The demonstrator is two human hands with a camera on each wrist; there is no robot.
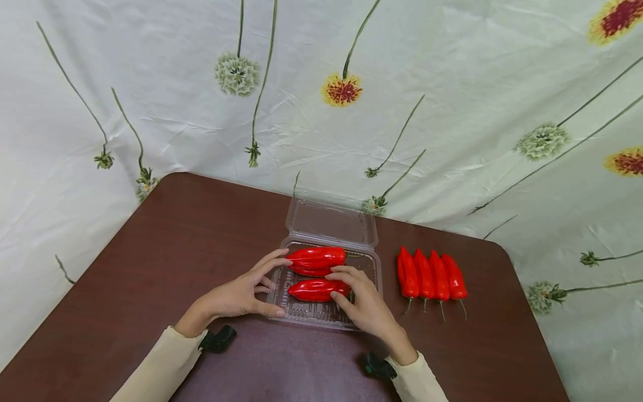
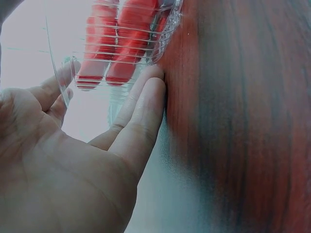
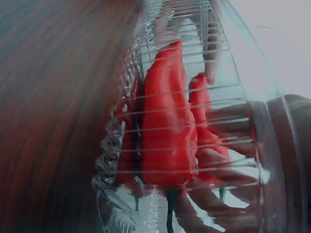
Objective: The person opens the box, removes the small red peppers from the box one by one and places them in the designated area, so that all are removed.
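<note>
An open clear plastic clamshell box (image 1: 321,319) holds several glossy red chili peppers lying crosswise, stems to the right. Two show at the back, one close over the other; a nearer red chili pepper (image 1: 313,290) lies toward the front. My right hand (image 1: 369,307) reaches over the right rim and pinches that nearer pepper near its stem end. Through the ribbed wall in the right wrist view, its fingers (image 3: 228,170) curve beside a pepper. Around the left end of the box is my left hand (image 1: 238,293), fingers extended against the wall, thumb at the front corner.
To the right of the box, several more red chili peppers (image 1: 433,273) lie side by side, stems toward me. The clear lid (image 1: 331,218) tilts back behind the box. A brown wooden table (image 1: 125,279) carries everything, and a flowered white cloth (image 1: 301,111) hangs behind it.
</note>
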